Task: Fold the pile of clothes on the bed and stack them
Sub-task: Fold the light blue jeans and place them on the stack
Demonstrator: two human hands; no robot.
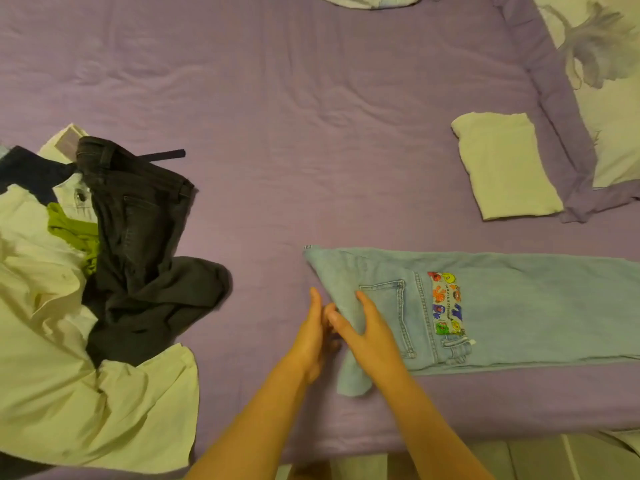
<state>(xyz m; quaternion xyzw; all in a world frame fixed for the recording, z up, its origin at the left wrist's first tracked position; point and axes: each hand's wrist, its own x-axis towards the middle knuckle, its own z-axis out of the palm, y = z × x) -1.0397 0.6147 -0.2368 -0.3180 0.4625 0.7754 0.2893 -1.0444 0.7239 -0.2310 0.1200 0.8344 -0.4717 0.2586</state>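
Light blue jeans (519, 306), folded lengthwise with a colourful patch by the back pocket, lie across the purple bed (311, 133) at the right. My right hand (370, 330) rests flat on their seat end, fingers straight on the denim. My left hand (311, 334) stands edge-on just left of that end, fingers straight, touching my right thumb. An unfolded pile lies at the left: black jeans (138, 237), white shirts (69, 393) and a green garment (74, 233). One folded white garment (505, 168) sits at the far right.
A pillow (616, 98) with a purple print lies at the top right corner, and another white item (367, 0) shows at the top edge. The bed's near edge runs along the bottom right. Bare purple sheet fills the middle.
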